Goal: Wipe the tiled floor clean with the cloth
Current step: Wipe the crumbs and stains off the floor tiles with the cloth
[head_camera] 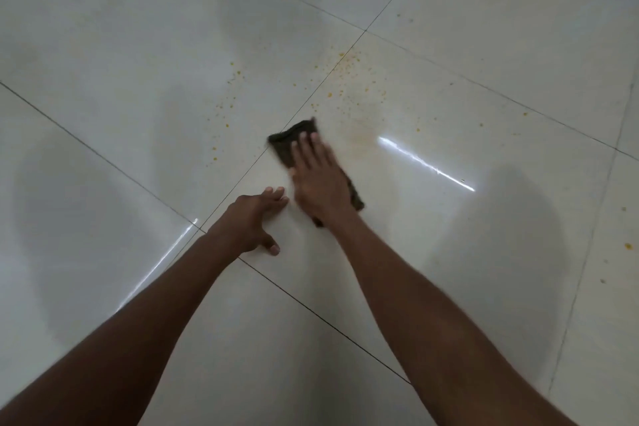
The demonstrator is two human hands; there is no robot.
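Observation:
A dark folded cloth lies flat on the glossy white tiled floor. My right hand presses down on the cloth, palm flat and fingers stretched forward, covering most of it. Just left of it, my left hand rests on the bare tile with fingers spread, holding nothing. Yellow-orange specks are scattered on the tiles beyond the cloth, thickest near the grout crossing. More specks lie to the far left. A faint brownish smear sits just right of the cloth.
Dark grout lines cross the floor diagonally. Stray yellow spots lie near the right edge. Bright light reflections streak the tile to the right and at the lower left.

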